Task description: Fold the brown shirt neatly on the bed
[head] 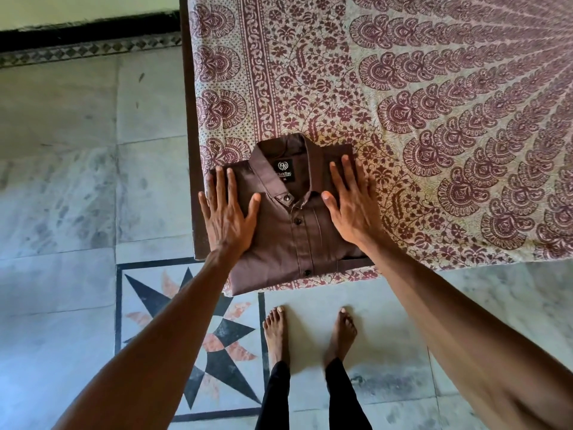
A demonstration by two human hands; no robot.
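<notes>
The folded brown button-up cotton shirt [288, 225] lies collar-up at the near corner of the bed [434, 119] with its maroon-patterned printed sheet, its lower edge overhanging slightly, while the left hand [228, 212] and right hand [350, 203] press flat, fingers straight and spread, on either side of the placket, seemingly to smooth and set the folds.

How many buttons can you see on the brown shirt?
3. On the brown shirt: the collar button at the neck, the second button just below it, and the lowest button near the folded bottom edge. More may be hidden inside the folds.
</notes>
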